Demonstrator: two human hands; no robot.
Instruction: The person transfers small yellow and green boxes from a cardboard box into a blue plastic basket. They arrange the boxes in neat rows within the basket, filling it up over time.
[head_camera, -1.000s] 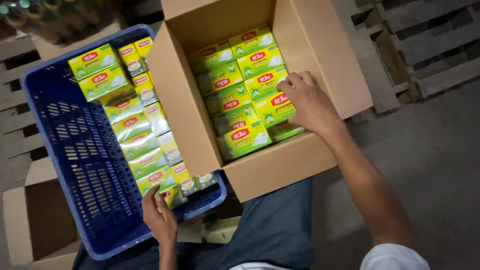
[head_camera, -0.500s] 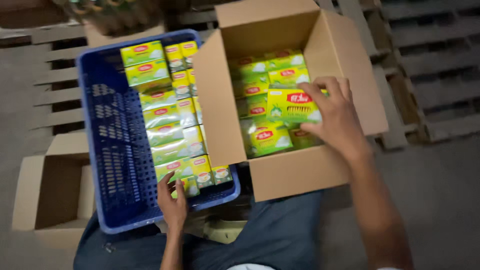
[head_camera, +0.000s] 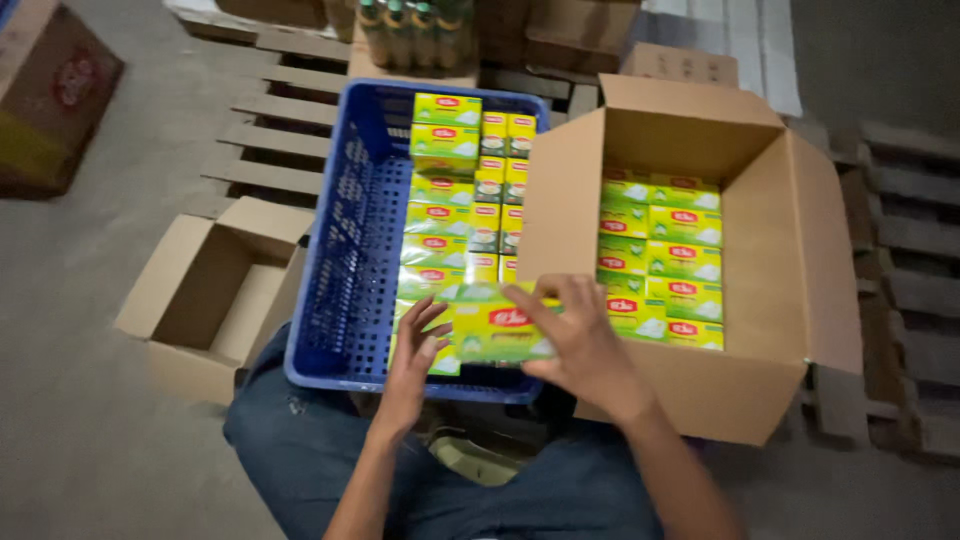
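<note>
My right hand (head_camera: 580, 345) holds a yellow-green box (head_camera: 497, 330) over the near end of the blue crate (head_camera: 340, 290). My left hand (head_camera: 415, 355) touches the left end of that same box, fingers spread. The crate holds rows of the same yellow-green boxes (head_camera: 445, 215) along its right side. An open cardboard carton (head_camera: 790, 260) to the right is packed with more yellow-green boxes (head_camera: 665, 255).
An empty open cardboard box (head_camera: 205, 290) sits on the floor to the left. Wooden pallets (head_camera: 265, 130) lie behind it, another pallet (head_camera: 915, 270) at the right. Green bottles (head_camera: 415, 30) and more cartons stand at the back. My blue-trousered legs are below.
My right hand lifted a box out of the carton and carried it left over the crate. My left hand rose to meet it. The camera view pulled back.
</note>
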